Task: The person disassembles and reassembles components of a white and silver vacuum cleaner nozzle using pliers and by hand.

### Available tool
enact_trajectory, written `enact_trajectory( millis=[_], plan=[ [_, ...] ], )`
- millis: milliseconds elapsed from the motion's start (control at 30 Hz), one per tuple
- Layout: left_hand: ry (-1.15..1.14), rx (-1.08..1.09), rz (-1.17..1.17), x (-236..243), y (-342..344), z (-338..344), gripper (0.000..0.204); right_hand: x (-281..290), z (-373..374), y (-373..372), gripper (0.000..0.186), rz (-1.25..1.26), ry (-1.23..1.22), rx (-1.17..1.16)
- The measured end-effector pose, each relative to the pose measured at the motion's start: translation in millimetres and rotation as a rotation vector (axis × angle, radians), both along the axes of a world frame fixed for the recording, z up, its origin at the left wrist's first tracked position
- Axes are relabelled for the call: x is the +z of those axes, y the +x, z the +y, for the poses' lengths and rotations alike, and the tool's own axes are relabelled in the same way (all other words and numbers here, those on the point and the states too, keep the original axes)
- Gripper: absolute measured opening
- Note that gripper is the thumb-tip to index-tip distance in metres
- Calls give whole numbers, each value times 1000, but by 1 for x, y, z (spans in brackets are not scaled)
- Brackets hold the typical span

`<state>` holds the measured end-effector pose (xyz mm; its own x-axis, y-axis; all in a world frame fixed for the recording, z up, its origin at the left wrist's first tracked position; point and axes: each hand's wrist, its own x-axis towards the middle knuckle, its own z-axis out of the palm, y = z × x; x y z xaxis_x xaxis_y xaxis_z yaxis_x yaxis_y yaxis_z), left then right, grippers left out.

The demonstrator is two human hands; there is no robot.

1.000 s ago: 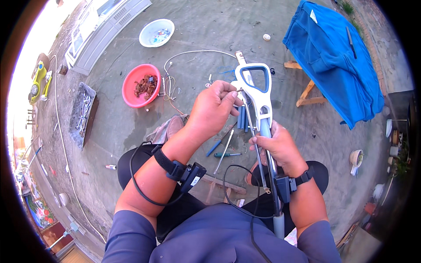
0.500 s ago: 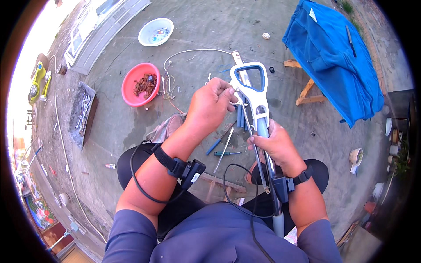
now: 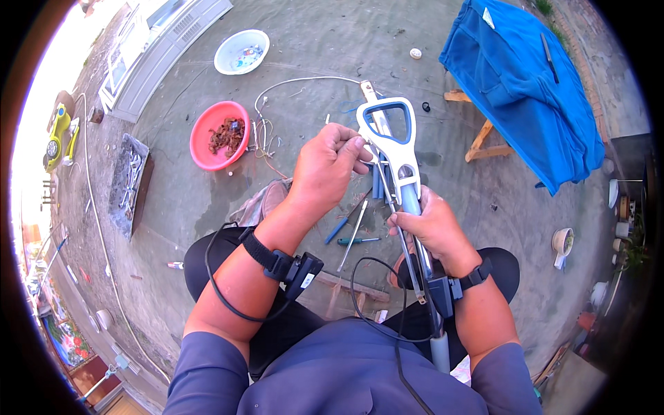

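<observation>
A long metal pole (image 3: 409,201) with a white loop handle (image 3: 404,153), lined in blue, slants up in front of my body. My right hand (image 3: 437,227) is wrapped around the pole just below the loop. A thin metal rod (image 3: 406,250) runs along the pole's left side. My left hand (image 3: 325,166) pinches at the rod's upper end, beside the loop; its fingertips hide what exactly they grip. On the ground beyond my lap lie a green-handled screwdriver (image 3: 354,241), a blue-handled tool (image 3: 338,229) and a thin metal shaft (image 3: 358,225).
A pink basin (image 3: 199,138) holds brown scraps; a white basin (image 3: 221,57) stands farther off. At left is a tool tray (image 3: 143,181). Blue cloth (image 3: 522,90) covers a wooden stand (image 3: 481,142) at right. A pale cord (image 3: 304,79) reaches the pole's far end. Black cables (image 3: 373,260) hang near my wrists.
The pole's upper end and the white loop have shifted slightly left. Both hands keep their grips, and the view has turned a little.
</observation>
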<state>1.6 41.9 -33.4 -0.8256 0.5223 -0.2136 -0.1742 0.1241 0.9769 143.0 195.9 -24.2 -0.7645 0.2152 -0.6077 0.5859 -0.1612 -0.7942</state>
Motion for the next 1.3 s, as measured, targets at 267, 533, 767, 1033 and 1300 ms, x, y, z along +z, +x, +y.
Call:
enact_trajectory(
  millis=[267, 533, 767, 1033, 1300],
  plan=[
    [-8, 7, -20, -12, -2, 3, 16, -3, -2, 1, 40, 25, -13, 0],
    [-62, -4, -24, -16, -3, 5, 15, -10, 1, 4, 40, 25, 93, 79],
    [-90, -46, 33, -23, -3, 4, 14, -10, 0, 7, 40, 30, 44, 48],
    [12, -154, -106, -25, -4, 1, 19, 1, -5, 7, 42, 17, -27, 3],
    [-217, -178, 119, -19, -2, -3, 16, -2, -4, 9, 41, 45, -18, 9]
  ],
)
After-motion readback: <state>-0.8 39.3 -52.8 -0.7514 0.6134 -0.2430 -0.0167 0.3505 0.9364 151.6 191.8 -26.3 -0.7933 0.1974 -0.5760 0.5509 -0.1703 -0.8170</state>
